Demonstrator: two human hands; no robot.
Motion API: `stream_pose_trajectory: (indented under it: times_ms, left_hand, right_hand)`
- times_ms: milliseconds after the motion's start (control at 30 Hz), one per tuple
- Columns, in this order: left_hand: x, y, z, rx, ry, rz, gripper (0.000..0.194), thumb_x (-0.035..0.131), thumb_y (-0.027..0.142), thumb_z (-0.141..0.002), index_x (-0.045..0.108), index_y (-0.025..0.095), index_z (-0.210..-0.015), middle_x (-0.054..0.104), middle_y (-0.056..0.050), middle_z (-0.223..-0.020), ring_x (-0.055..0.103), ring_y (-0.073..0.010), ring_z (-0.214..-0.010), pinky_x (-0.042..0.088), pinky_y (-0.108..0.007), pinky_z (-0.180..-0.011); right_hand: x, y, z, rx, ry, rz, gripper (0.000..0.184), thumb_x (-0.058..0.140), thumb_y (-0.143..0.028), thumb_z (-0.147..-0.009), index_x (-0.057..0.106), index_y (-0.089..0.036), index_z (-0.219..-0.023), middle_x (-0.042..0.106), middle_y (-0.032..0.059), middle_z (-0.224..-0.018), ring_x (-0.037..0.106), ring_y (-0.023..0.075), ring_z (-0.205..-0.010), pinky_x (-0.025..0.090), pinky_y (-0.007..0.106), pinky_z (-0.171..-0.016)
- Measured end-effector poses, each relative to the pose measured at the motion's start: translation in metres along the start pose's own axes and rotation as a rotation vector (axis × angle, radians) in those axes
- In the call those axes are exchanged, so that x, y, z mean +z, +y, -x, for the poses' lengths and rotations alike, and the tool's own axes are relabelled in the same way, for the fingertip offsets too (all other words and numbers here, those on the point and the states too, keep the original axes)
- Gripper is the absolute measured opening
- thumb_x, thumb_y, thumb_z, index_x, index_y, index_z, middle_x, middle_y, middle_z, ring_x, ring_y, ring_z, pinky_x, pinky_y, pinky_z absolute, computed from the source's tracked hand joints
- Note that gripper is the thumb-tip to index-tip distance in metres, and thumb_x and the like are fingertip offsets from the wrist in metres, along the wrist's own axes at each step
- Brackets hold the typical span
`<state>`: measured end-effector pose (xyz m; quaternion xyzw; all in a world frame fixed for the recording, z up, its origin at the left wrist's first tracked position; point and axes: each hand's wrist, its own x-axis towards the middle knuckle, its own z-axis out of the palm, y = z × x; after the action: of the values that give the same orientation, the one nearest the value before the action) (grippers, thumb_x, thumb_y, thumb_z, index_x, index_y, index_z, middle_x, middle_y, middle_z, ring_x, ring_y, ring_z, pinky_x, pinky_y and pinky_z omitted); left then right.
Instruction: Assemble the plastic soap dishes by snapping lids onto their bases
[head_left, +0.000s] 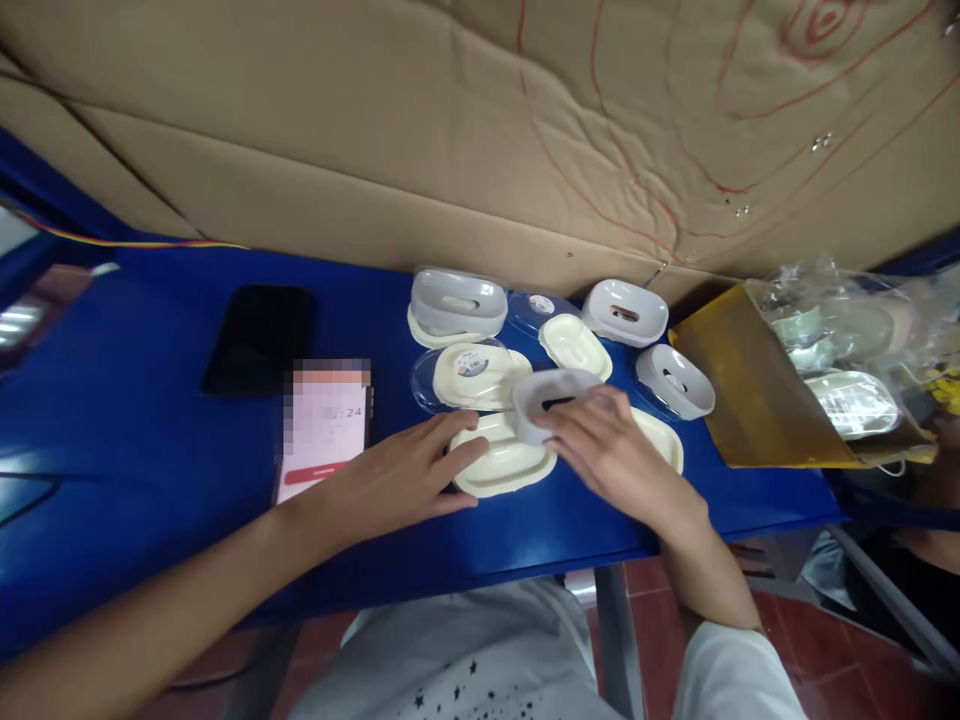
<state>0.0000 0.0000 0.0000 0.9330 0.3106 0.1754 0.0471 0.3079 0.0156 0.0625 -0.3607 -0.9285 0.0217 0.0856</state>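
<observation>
Left hand (416, 468) touches cream tray (501, 468), right hand (611, 452) grips slotted dish (534, 398).

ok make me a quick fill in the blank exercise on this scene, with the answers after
The hand gripping the grey-white dish is the person's ____ hand.
The table is ____ in colour.
The lines drawn on the brown sheet are ____.
The phone with the lit screen lies in the ____ half of the picture.

Missing words: right; blue; red; left
</observation>
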Motion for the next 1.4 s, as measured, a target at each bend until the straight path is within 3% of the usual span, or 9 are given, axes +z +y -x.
stream_pose_trajectory:
  times_ms: [167,267,533,667,767,933,1100,1267,1400]
  left_hand:
    - [0.005,-0.004,-0.001,-0.014,0.115,-0.014,0.066,0.072,0.048,-0.103,0.047,0.016,-0.155,0.059,-0.026,-0.149,0.067,-0.0418,-0.134,0.063,-0.055,-0.105]
    - [0.006,-0.006,-0.002,-0.041,0.095,0.021,0.074,0.076,0.05,-0.099,0.046,0.017,-0.159,0.056,-0.026,-0.153,0.064,-0.0424,-0.139,0.06,-0.056,-0.111]
    - [-0.004,-0.013,-0.002,0.035,-0.004,0.009,0.07,0.071,0.062,-0.1,0.056,0.018,-0.152,0.058,-0.023,-0.158,0.066,-0.0414,-0.133,0.058,-0.058,-0.108]
    - [-0.015,-0.025,-0.006,-0.051,0.089,0.016,0.042,0.054,0.042,-0.111,0.064,0.021,-0.146,0.065,-0.019,-0.15,0.065,-0.0388,-0.132,0.056,-0.056,-0.106]
    - [-0.015,-0.036,-0.008,-0.181,0.137,-0.057,0.033,0.053,0.029,-0.109,0.069,0.019,-0.137,0.068,-0.018,-0.144,0.067,-0.0392,-0.129,0.056,-0.057,-0.104]
    - [-0.007,-0.047,-0.006,-0.211,0.113,-0.101,0.031,0.06,0.028,-0.106,0.071,0.015,-0.132,0.07,-0.021,-0.138,0.069,-0.0406,-0.124,0.059,-0.058,-0.101]
    - [-0.005,-0.046,-0.007,-0.243,0.193,-0.073,0.028,0.054,0.027,-0.11,0.068,0.013,-0.131,0.071,-0.021,-0.135,0.071,-0.0363,-0.123,0.06,-0.054,-0.105]
    - [-0.01,-0.043,-0.01,-0.282,0.295,-0.019,0.027,0.056,0.028,-0.111,0.064,0.015,-0.134,0.071,-0.017,-0.133,0.071,-0.0305,-0.124,0.059,-0.048,-0.112]
    - [-0.009,-0.041,-0.009,-0.313,0.3,-0.056,0.025,0.055,0.029,-0.112,0.065,0.016,-0.131,0.071,-0.016,-0.131,0.072,-0.0304,-0.123,0.059,-0.047,-0.11]
  right_hand:
    - [0.024,-0.034,-0.011,-0.262,0.13,0.114,0.03,0.056,-0.015,-0.112,0.07,-0.015,-0.138,0.08,0.0087,-0.128,0.07,0.0238,-0.12,0.048,0.043,-0.111]
    - [0.035,-0.04,-0.015,-0.34,0.129,0.103,0.031,0.055,-0.012,-0.111,0.069,-0.013,-0.139,0.08,0.0081,-0.128,0.068,0.0227,-0.123,0.049,0.041,-0.11]
    - [0.041,-0.042,-0.012,-0.36,0.039,0.083,0.037,0.056,-0.017,-0.112,0.064,-0.012,-0.148,0.075,0.0101,-0.137,0.065,0.0238,-0.129,0.054,0.036,-0.101]
    - [0.049,-0.04,-0.013,-0.387,0.078,0.04,0.037,0.061,-0.016,-0.11,0.065,-0.013,-0.147,0.075,0.011,-0.136,0.064,0.0234,-0.129,0.054,0.036,-0.101]
    - [0.054,-0.038,-0.013,-0.333,0.101,0.032,0.039,0.06,-0.02,-0.111,0.064,-0.013,-0.149,0.074,0.0136,-0.14,0.066,0.0245,-0.126,0.056,0.037,-0.099]
    - [0.055,-0.036,-0.012,-0.266,0.099,-0.011,0.039,0.059,-0.026,-0.112,0.065,-0.013,-0.149,0.079,0.013,-0.131,0.072,0.0245,-0.116,0.059,0.037,-0.097]
    - [0.05,-0.016,-0.017,-0.284,0.032,-0.356,0.037,0.055,-0.035,-0.115,0.066,-0.021,-0.148,0.076,0.0106,-0.138,0.07,0.0225,-0.13,0.056,0.041,-0.112]
    - [0.045,0.019,-0.028,-0.029,0.088,-0.435,0.042,0.041,-0.032,-0.117,0.059,-0.026,-0.155,0.069,0.0105,-0.152,0.06,0.0265,-0.147,0.046,0.052,-0.121]
    - [0.046,0.038,-0.026,0.093,0.058,-0.316,0.04,0.042,-0.034,-0.117,0.066,-0.025,-0.148,0.076,0.0113,-0.139,0.068,0.028,-0.131,0.047,0.051,-0.115]
